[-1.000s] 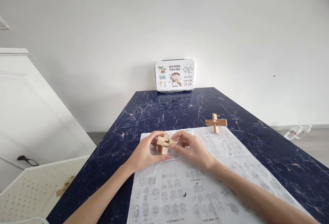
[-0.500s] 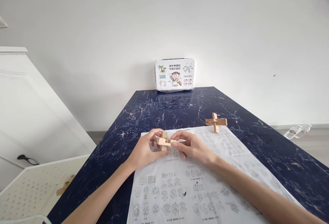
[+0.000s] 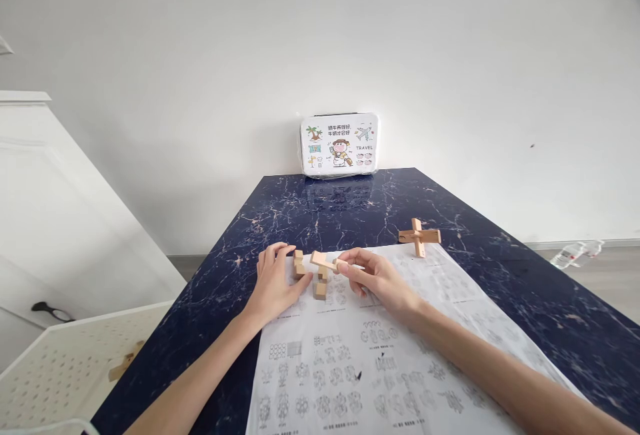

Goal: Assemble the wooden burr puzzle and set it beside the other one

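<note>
Between the thumb and fingers of my left hand is a small notched wooden puzzle piece. The index fingertip is at its far end and the thumb near its close end. My right hand pinches one end of a longer notched wooden puzzle stick, which points left. A third notched wooden piece is below that stick, over the printed sheet, partly covered by it; whether it rests on the paper I cannot tell. Both hands are over the top edge of the white instruction sheet.
A cross-shaped wooden puzzle sits at the sheet's top right corner. A white cartoon case stands against the wall at the far end of the dark blue marbled table. At left, a white perforated surface holds wooden pieces.
The cluster of wooden pieces between my hands has come apart into separate pieces. My left hand has shifted left with one piece; my right hand keeps its stick nearly in place.
</note>
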The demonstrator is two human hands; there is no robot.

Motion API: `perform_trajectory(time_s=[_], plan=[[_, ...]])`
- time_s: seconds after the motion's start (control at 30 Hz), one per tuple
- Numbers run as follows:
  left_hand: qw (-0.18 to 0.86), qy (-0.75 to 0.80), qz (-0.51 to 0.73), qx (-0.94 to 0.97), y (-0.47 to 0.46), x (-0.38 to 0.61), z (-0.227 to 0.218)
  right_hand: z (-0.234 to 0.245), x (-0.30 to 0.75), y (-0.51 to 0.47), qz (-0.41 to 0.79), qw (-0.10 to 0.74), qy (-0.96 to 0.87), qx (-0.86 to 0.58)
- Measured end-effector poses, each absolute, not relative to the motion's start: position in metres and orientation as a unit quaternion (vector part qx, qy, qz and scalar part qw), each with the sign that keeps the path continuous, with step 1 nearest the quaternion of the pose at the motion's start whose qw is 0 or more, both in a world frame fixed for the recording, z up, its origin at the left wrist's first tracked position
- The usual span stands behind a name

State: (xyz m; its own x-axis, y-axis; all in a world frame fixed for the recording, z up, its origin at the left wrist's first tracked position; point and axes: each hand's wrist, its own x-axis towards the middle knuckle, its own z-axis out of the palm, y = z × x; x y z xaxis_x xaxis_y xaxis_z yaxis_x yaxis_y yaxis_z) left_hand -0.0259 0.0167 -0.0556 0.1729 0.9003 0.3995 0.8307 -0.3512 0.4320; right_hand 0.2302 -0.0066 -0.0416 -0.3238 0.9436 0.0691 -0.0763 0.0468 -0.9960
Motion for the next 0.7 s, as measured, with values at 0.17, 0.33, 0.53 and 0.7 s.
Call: perform_trajectory(time_s=[0.17,0.33,0.53,0.7], plan=[[0.056,0.495,0.322,0.805,0.008,-0.021,-0.045,-0.04,0.229,-0.007,0.584,0.444,-0.564,-0.38],[0.162,0.405,0.274,0.857,-0.002,-0.015,-0.031,-0.039,0.229,-0.006,0.583,0.439,-0.566,-0.382],[0.204,0.409,0.229,0.859,-0.004,-0.014,-0.031,-0.04,0.23,-0.005,0.587,0.443,-0.563,-0.378],[0.21,0.425,0.241,0.847,-0.004,-0.014,-0.03,-0.042,0.231,-0.005,0.584,0.44,-0.568,-0.379]])
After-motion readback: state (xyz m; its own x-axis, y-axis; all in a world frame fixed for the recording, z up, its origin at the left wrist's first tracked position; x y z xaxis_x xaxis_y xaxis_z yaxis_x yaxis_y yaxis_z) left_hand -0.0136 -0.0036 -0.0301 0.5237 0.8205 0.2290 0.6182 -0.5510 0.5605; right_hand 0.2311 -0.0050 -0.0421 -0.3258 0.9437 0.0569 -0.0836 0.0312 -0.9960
